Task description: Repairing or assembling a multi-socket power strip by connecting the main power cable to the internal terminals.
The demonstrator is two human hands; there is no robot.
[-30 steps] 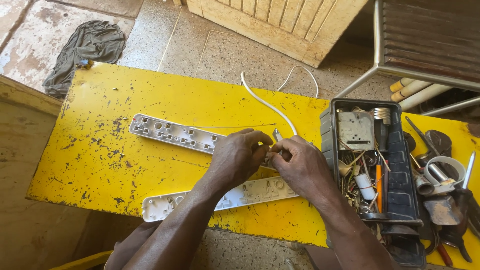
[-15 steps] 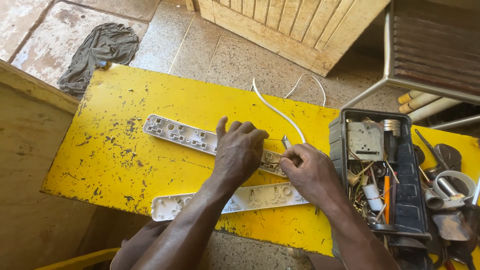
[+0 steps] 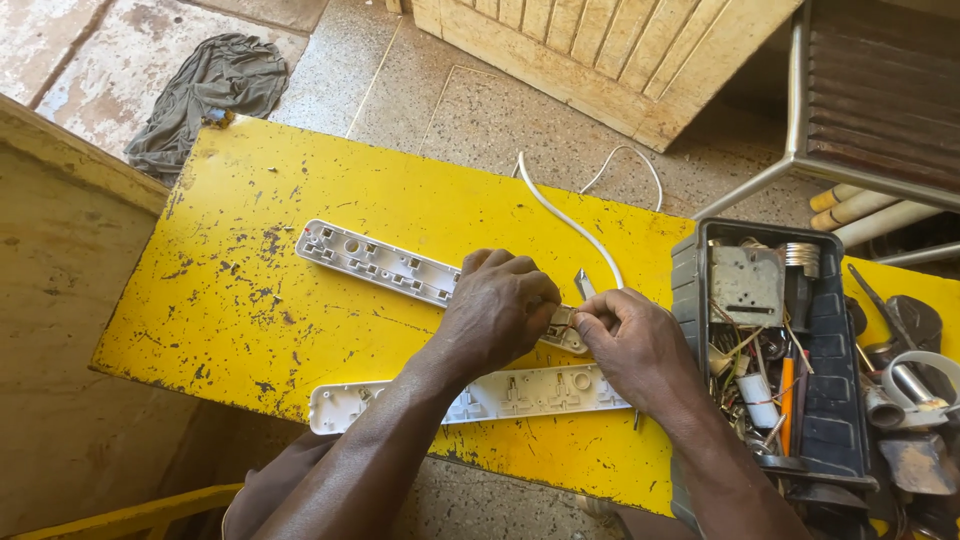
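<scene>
I look down on a rough stone floor with a chipped yellow table (image 3: 230, 330) set across it; a dark grey rag (image 3: 205, 95) lies on the floor just off the table's far left corner, and a slatted wooden panel (image 3: 610, 50) stands beyond the far edge. On the table, toward the far side, lies one white half of an opened power strip casing (image 3: 375, 260), its socket end to the left. The second casing half (image 3: 470, 395) lies along the near edge, inside face up.

My left hand (image 3: 500, 310) is curled down over the right end of the far casing half, fingers closed and pinching something small that I cannot make out. My right hand (image 3: 640, 345) meets it, fingertips pinched together at the same spot, where the white cable (image 3: 570, 220) comes in from the far edge. A small metal tool tip (image 3: 584, 284) shows just behind the hands.

I judge this to be the wiring step at the cable end. Next calls for steady, fine fingertip work there.

At the right edge stands an open black toolbox (image 3: 830, 400) full of wires and parts.
</scene>
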